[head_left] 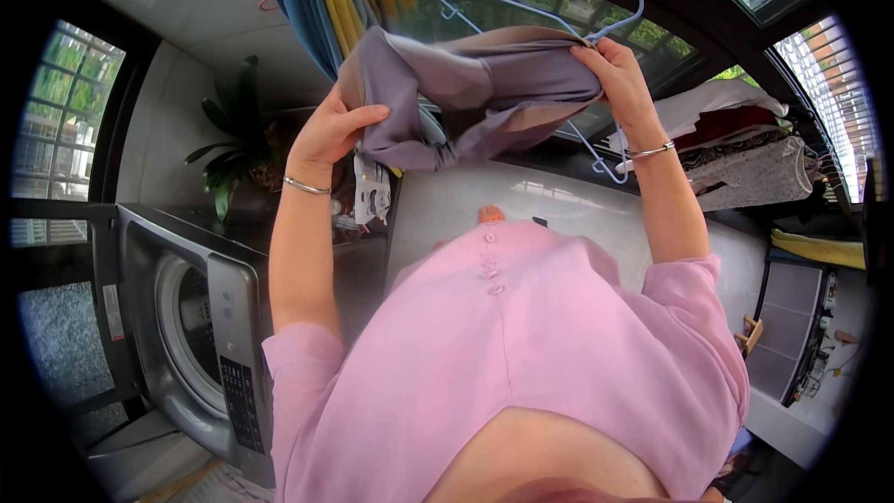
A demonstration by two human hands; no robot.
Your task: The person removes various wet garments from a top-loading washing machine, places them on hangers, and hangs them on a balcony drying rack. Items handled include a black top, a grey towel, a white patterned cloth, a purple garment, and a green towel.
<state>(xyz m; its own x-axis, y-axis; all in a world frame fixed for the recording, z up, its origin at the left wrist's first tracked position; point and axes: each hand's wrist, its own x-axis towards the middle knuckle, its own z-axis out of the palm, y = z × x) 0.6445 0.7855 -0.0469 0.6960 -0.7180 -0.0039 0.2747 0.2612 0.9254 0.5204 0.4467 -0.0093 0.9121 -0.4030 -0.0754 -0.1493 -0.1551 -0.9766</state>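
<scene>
A mauve-grey cloth garment (454, 77) with beige bands is stretched out between both my hands. My left hand (332, 126) grips its left end, thumb lying on the front of the cloth. The garment's right upper corner is pinched in my right hand (618, 73). Behind the cloth shows a light-blue clothes hanger (520, 8), its hook rising just above my right hand. Its neck meets the fingertips there; whether they grip it too, I cannot tell. Much of the hanger is hidden by the garment.
At left stands a front-loading washing machine (241, 335), with a potted plant (227, 133) beyond it. Blue and yellow cloths (307, 0) hang at the top. Several garments (740, 147) hang at right, near a barred window (824, 84). Pale tile floor (447, 195) lies below.
</scene>
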